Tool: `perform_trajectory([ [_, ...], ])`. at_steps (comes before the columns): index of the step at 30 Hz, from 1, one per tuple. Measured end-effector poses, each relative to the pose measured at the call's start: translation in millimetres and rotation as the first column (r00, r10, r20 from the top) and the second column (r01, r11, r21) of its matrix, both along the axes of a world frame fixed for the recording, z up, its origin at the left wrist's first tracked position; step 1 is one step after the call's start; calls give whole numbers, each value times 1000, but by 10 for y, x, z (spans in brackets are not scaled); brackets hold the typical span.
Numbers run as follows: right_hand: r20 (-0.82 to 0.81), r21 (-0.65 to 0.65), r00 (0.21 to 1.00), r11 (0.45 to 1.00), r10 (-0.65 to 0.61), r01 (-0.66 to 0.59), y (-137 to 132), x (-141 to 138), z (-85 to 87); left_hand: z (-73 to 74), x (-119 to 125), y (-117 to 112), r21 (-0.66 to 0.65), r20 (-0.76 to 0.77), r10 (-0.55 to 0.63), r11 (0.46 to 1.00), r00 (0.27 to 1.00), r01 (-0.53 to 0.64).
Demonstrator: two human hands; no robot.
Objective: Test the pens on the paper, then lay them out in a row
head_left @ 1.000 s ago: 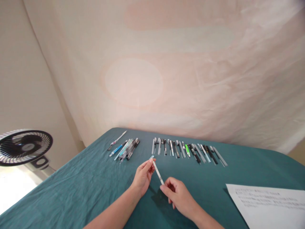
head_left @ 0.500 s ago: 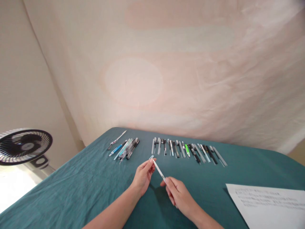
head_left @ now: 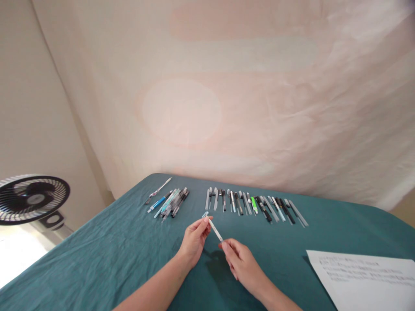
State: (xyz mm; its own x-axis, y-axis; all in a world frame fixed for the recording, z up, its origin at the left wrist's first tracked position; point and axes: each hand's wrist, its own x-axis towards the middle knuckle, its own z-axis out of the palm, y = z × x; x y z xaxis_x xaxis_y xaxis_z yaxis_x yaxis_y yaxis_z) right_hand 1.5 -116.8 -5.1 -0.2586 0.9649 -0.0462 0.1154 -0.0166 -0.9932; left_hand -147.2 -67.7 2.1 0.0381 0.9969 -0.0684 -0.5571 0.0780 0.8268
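Observation:
A slim white pen point(head_left: 215, 230) slants in the air between my two hands, above the table. My left hand point(head_left: 195, 239) pinches its upper end between thumb and finger, where a pale blue tip point(head_left: 205, 214) pokes out past the fingers. Lower down, the fingers of my right hand point(head_left: 240, 261) are closed around the pen's other end, which they hide. Whether the pale blue part is a separate cap, I cannot tell.
Beyond my hands, several pens point(head_left: 253, 205) lie in a row, one bright green. A heaped bunch of pens point(head_left: 175, 203) lies to the left. A written sheet of paper point(head_left: 366, 280) rests at right on the green tablecloth point(head_left: 97, 255). A fan point(head_left: 35, 198) stands at far left.
My right hand has shifted slightly up towards my left hand, so a little less of the pen shows between them. The left hand stays almost still.

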Motion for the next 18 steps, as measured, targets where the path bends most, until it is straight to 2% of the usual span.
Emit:
perform_trajectory([
  [9,-4,-49,999,998,38,-38,9,0,-9,-7,-4,-6,22,-47,24,999,999,-23],
  [18,0,-7,1000,1000,-1,1,27,14,-30,-30,-11,22,33,-76,33,999,997,-31],
])
